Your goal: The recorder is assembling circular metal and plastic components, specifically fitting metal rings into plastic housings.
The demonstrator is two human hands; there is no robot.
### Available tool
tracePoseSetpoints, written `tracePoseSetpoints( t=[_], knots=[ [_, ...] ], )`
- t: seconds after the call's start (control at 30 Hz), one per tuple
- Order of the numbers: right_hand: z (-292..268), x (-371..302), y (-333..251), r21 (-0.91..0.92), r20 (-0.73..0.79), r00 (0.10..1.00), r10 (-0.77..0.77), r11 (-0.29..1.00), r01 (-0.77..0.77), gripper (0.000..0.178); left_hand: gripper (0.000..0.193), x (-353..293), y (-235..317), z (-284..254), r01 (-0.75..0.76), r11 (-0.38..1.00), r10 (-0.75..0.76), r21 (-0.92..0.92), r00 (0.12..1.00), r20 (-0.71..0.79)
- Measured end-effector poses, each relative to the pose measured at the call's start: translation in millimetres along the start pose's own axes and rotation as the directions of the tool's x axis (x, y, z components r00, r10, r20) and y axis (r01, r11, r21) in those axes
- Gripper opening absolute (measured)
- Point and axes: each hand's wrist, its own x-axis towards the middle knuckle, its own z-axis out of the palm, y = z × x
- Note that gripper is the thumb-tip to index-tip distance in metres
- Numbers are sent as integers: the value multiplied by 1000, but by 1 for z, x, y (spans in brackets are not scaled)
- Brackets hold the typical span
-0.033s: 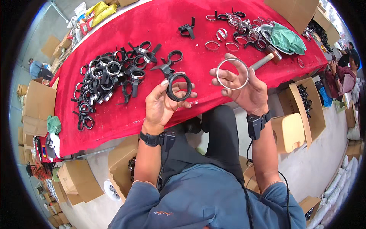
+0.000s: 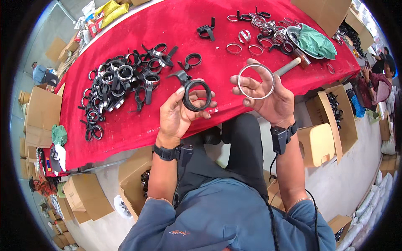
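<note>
My left hand (image 2: 173, 115) holds a thick black ring (image 2: 187, 98) upright above the near edge of the red-covered table. Its thumb and fingers are closed round the ring's edge. In my right hand (image 2: 274, 103) is a thin, shiny silver ring (image 2: 256, 98), gripped with the fingers behind and inside it. The two rings are held apart, at about the same height. Just beyond the left hand, a black ring with a tab (image 2: 192, 61) lies on the red cloth. A big heap of black and silver rings (image 2: 121, 86) with black tabs spreads to the left.
A hammer (image 2: 288, 66) lies beyond my right hand. Silver rings (image 2: 270, 32) are piled by a metal plate (image 2: 293, 37) bearing a green plastic bag (image 2: 316, 44). Cardboard boxes (image 2: 136, 173) stand below the table. Another person (image 2: 377, 85) is at the far right.
</note>
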Motion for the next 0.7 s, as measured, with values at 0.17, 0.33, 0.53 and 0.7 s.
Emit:
tracePoseSetpoints(
  t=[0.17, 0.33, 0.53, 0.7],
  knots=[
    [18, -12, 16, 61, 57, 998, 0, 998, -4, 83, 63, -25, 0, 20, -45, 999, 45, -8, 999, 10],
    [21, -25, 29, -28, 180, 977, -111, 993, 118, 83, 74, -43, 0, 29, -37, 989, 44, 144, 998, -47],
    [21, -35, 35, 120, 249, 955, -159, 984, 132, 52, 80, -52, -2, 51, -61, 961, 70, 269, 997, -27],
    [20, -38, 39, 171, 282, 939, -195, 974, 151, 63, 82, -54, -9, 65, -87, 951, 97, 297, 995, -19]
  ],
)
